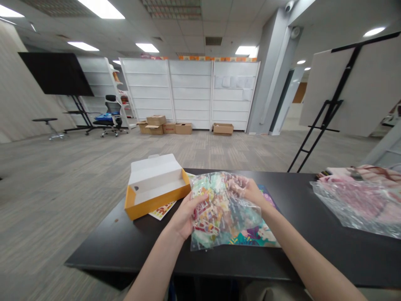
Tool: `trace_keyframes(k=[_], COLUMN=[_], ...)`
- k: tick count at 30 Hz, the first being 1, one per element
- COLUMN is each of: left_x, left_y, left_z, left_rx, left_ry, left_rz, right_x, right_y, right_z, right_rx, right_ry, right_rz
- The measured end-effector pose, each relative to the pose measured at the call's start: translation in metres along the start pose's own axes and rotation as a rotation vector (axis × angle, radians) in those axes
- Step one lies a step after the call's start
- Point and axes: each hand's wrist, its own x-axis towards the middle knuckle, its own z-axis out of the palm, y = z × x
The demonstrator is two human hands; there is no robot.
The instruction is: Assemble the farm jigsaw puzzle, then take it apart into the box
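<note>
Standing open on the black surface (125, 251) is a yellow box (158, 201). Next, the left hand (183, 216) grips a clear plastic bag (199, 243) of colourful pieces (208, 211) above a printed sheet (265, 235); the right hand (247, 190) is partly under its plastic, grip unclear.

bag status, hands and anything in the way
Left hand grips bag, left side. Right hand partly covered by it, upper right. Printed sheet beneath, open box near left hand.

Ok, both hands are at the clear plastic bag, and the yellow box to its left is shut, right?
Not quite: the yellow box is open, as the head view shows. The left hand and right hand are at the clear plastic bag, the box to its left.
</note>
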Motion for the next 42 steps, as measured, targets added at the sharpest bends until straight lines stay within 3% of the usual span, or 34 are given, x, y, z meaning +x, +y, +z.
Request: trace_keyframes(k=[2,5,9,13,23,26,29,33,42], left_x=[-0.001,-0.003,-0.005,-0.005,0.012,0.013,0.012,0.012,0.013], left_y=[0.0,-0.002,-0.007,-0.009,-0.02,-0.023,-0.023,-0.019,-0.015], left_z=[-0.003,-0.007,-0.004,0.003,0.01,0.009,0.008,0.005,0.001], left_rx=[0.005,0.019,0.042,0.033,0.034,0.052,0.061,0.043,0.011], left_ry=[0.008,0.002,-0.008,0.003,0.035,0.019,0.031,0.059,0.068], left_rz=[0.007,0.016,0.042,0.04,0.032,0.049,0.053,0.045,0.053], right_x=[-0.002,-0.004,-0.005,-0.004,0.002,0.0,0.0,0.004,0.008], right_y=[-0.002,-0.002,-0.001,-0.001,0.008,0.006,0.007,0.013,0.017], right_z=[-0.003,-0.006,-0.003,0.001,-0.009,-0.005,-0.006,-0.013,-0.02], right_rx=[0.083,0.182,0.16,0.03,-0.014,-0.026,-0.033,0.049,0.278], right_ry=[-0.022,-0.156,-0.307,-0.246,-0.144,-0.186,-0.146,-0.051,-0.023], right_rz=[0.057,0.112,0.044,0.042,0.019,0.092,0.122,0.124,0.216])
